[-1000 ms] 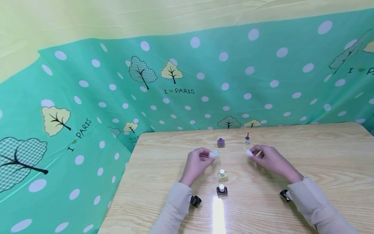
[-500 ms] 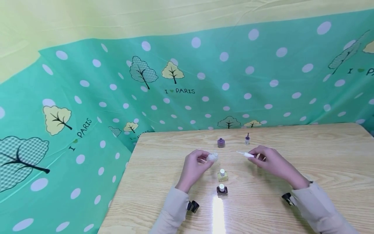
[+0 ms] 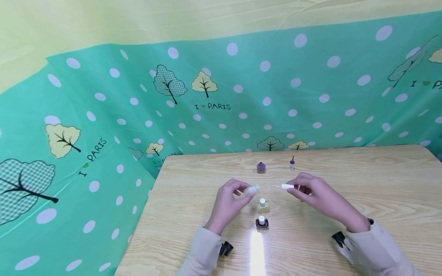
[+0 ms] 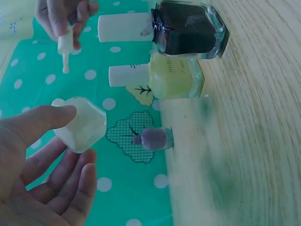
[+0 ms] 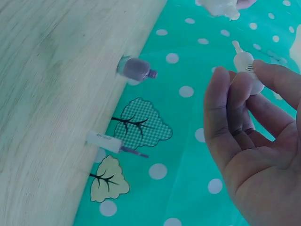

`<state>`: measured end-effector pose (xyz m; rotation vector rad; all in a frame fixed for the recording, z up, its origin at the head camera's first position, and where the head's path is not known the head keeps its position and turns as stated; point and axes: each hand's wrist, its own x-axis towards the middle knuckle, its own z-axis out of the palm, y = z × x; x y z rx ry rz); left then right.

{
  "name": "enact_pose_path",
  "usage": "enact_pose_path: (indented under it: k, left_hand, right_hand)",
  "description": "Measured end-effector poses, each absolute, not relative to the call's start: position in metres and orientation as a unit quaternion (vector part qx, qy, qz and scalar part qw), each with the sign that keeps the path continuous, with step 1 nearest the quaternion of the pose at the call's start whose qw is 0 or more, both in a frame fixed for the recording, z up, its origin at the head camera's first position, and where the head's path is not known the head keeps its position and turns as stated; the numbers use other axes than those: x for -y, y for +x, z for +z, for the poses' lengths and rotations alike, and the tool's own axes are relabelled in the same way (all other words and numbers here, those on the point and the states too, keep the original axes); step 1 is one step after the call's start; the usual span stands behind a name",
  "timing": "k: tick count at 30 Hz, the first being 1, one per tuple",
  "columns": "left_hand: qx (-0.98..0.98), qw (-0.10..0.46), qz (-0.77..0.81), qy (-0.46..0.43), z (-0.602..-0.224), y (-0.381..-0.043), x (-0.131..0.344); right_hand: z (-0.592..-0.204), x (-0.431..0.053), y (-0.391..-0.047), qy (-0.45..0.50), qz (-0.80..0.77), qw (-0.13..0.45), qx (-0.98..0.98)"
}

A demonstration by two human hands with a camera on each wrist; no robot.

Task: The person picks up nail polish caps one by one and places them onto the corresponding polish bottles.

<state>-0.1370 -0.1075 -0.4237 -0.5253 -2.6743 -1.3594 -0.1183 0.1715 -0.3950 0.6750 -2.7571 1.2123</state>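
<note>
My left hand [image 3: 230,201] pinches a white nail polish bottle [image 4: 83,125] between thumb and fingers, its uncapped neck tilted toward the right. Facing it, my right hand [image 3: 312,195] holds the white cap with its brush [image 3: 287,186] between thumb and fingers, the brush pointing left at the bottle's mouth with a small gap between. Below the hands, a capped yellow nail polish bottle [image 3: 263,207] stands upright on the table. Nearer still is a capped dark nail polish bottle [image 3: 262,224]. In the left wrist view both show their white caps.
Farther back on the wooden table [image 3: 193,172] stands an open purple nail polish bottle [image 3: 261,168]. To its right, its cap [image 3: 292,165] stands with the purple brush upward. A green dotted cloth [image 3: 214,126] hangs behind the table's far edge and along its left side.
My right hand has turned the brush level and brought it left and slightly nearer. My left hand has lowered the white bottle a little and tipped its mouth toward the right.
</note>
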Motion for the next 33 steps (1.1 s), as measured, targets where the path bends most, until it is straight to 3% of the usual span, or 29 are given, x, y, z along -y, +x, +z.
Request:
enact_pose_path:
  k: [33]
  left_hand:
    - [0.883, 0.088, -0.397, -0.233, -0.412, -0.122, 0.097]
  right_hand:
    - [-0.38, -0.148, -0.108, 0.271, 0.358, 0.051, 0.892]
